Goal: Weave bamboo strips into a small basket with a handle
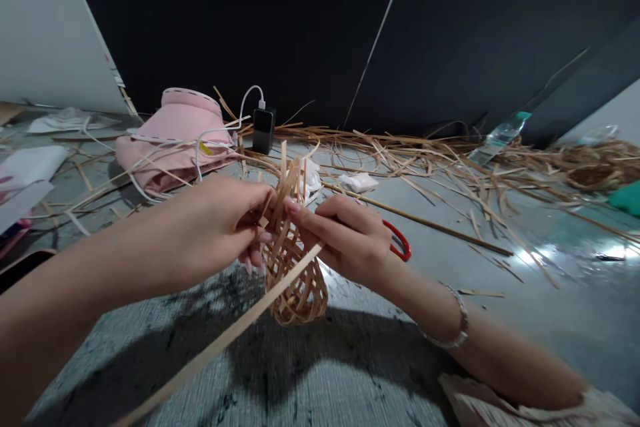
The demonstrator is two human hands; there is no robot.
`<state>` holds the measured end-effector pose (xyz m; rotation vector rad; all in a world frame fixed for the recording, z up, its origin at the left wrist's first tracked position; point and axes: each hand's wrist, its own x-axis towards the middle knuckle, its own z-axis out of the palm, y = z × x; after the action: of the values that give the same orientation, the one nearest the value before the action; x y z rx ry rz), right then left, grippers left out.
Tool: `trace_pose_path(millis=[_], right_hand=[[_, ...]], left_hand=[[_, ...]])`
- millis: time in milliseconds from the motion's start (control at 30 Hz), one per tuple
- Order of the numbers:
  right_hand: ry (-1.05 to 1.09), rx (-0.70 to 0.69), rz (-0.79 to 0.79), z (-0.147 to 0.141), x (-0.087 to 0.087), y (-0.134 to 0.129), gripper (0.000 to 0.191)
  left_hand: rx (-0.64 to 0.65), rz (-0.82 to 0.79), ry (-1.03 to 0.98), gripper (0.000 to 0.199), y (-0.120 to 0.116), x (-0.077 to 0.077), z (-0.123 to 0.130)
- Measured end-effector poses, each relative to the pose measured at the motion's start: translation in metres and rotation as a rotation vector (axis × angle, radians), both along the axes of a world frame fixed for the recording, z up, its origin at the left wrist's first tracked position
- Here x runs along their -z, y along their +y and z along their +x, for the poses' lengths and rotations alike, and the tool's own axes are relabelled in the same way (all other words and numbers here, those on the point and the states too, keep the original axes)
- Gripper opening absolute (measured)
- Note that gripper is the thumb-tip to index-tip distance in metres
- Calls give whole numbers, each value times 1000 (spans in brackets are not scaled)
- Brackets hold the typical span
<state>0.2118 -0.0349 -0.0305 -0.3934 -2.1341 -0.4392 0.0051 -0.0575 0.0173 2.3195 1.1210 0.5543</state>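
Between my hands is a small open-weave basket (299,290) of pale bamboo strips, its narrower end up and its rounder end down. My left hand (235,220) is closed on the left side of its upper part, fingers curled around the strips. My right hand (350,233) pinches at the upper right side of the weave. A long flat bamboo strip (225,339) runs from under my right fingers across the basket's front to the lower left. Several loose strip ends (284,160) stick up above my fingers. Red-handled scissors or pliers (403,240) show partly behind my right hand.
A pink sun visor (190,107) and a black power bank (263,130) with a white cable stand at the back left. Loose bamboo strips (395,147) lie along the dark wall. A plastic bottle (500,139) leans at the back right. A thin stick (425,219) lies behind my right hand.
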Motion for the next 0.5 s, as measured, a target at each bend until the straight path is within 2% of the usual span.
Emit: trace_pose_path(millis=[133, 200, 233, 300, 500], right_hand=[[223, 29, -140, -8, 7, 1, 12], [268, 7, -193, -9, 13, 1, 8], [270, -15, -176, -8, 15, 1, 6], [251, -43, -112, -5, 18, -2, 16], [43, 72, -10, 4, 13, -16, 18]], left_hand=[[23, 9, 73, 18, 0, 0, -2], [38, -2, 69, 20, 0, -1, -2], [39, -8, 66, 20, 0, -1, -2], [27, -2, 56, 17, 0, -1, -2], [17, 26, 31, 19, -1, 0, -1]])
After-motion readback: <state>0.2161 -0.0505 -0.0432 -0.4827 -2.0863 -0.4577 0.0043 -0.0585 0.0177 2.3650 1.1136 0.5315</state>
